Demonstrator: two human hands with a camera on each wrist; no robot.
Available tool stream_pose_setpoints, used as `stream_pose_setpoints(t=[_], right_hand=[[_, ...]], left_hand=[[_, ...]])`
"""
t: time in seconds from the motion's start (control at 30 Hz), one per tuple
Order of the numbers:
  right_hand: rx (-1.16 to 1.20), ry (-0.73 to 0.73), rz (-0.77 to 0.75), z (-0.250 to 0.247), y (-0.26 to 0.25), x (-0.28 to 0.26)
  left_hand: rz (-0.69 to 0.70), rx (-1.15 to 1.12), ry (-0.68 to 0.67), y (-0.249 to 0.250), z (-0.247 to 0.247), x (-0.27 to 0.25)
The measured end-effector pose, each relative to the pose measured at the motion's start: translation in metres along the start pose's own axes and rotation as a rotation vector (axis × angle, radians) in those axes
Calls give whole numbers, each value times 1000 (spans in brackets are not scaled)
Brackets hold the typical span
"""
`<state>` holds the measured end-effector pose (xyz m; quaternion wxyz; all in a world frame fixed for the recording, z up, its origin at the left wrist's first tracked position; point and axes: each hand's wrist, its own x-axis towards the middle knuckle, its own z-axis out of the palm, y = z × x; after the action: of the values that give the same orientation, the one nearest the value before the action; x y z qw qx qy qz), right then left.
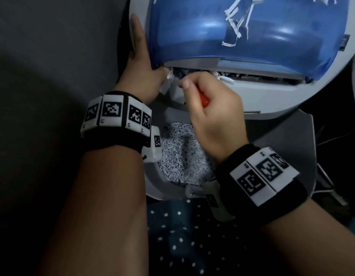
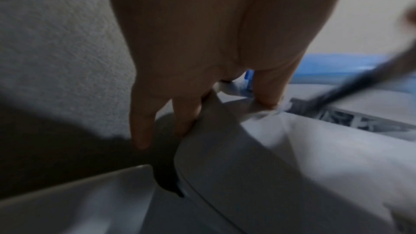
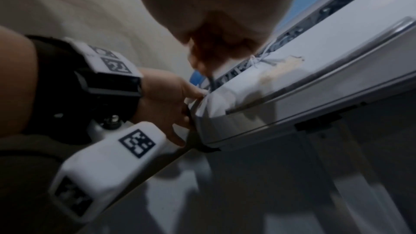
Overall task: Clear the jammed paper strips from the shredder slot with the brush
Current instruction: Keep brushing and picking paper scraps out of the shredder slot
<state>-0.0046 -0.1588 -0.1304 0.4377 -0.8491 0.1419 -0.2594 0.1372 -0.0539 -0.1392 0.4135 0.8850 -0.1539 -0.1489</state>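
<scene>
The white shredder head (image 1: 272,100) with a blue see-through cover (image 1: 192,32) lies tilted over its bin. Its slot (image 1: 252,76) holds jammed white paper strips (image 1: 222,77). My left hand (image 1: 141,62) rests flat against the shredder's left end, fingers straight, thumb by the slot's corner. My right hand (image 1: 210,108) grips the brush by its red handle (image 1: 204,101). In the right wrist view the dark brush shaft (image 3: 211,79) reaches into the slot's left end, beside my left hand (image 3: 166,99). The left wrist view shows the blurred brush (image 2: 360,84) at the slot.
Below the shredder, the grey bin (image 1: 152,182) is full of shredded paper (image 1: 178,156). Loose strips (image 1: 236,26) cling to the blue cover. Dark fabric with white dots (image 1: 192,236) lies at the bottom. Grey carpet (image 1: 53,56) fills the left.
</scene>
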Motion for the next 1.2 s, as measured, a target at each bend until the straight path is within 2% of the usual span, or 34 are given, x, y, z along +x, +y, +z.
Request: stream_pose_setpoints(t=[0.13,0.2,0.27,0.37,0.43,0.53,0.67,0.8,0.87,1.0,1.1,1.2], right_hand=[[-107,84,189,-16,16,16],[-82,151,146,-19,10,14],[-26,158,61,-13,-1,7],[-6,17,0,-2,-3,1],[-99,-5,55,-6,5,8],[-188,92,133,-21,11,15],[-119,190,-3,-22,-8,6],[-51,65,-111,-8,-10,3],[-77,9,-52,-6,-1,6],[-180,123,122,-24,10,14],[-100,194,-5,-25,-5,11],[-3,47,-77,-8,-10,3]], left_hand=[[-12,6,0,2,0,-2],[-17,3,5,2,0,-2],[-19,2,12,2,0,-1],[-2,16,14,2,0,-2],[7,19,22,3,0,-3],[-2,23,16,4,0,-3],[-19,30,15,5,0,-1],[-7,9,10,3,0,-3],[-1,10,5,2,-1,-2],[-11,14,3,4,0,-2],[-10,5,4,3,0,-1],[-14,14,-1,4,0,-2]])
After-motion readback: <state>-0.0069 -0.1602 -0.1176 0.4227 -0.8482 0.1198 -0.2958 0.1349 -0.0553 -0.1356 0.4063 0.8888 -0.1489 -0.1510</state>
